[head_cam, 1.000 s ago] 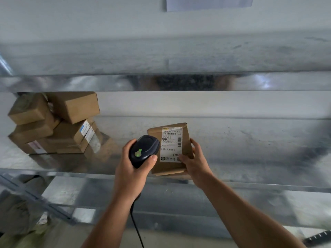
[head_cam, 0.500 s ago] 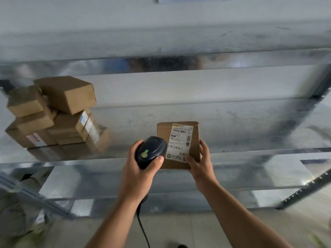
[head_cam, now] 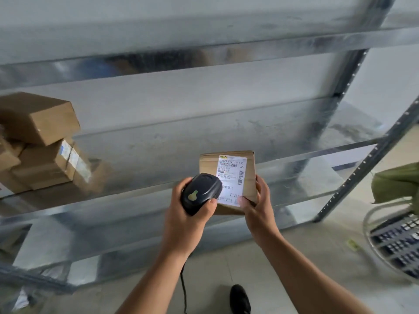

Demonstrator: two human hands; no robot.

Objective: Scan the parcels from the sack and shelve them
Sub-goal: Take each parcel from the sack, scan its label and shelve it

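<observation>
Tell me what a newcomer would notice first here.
Centre frame, the left hand grips a black scanner aimed at the white label of a brown parcel held by the right hand. At the left, a stack of cardboard boxes sits on the metal shelf; a green sack shows at the right edge.

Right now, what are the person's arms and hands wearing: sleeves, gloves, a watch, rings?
Nothing visible. The left forearm and right forearm are bare to the frame's edge, no sleeve showing. The left hand and right hand have no gloves; no watch, band or ring shows.
</observation>
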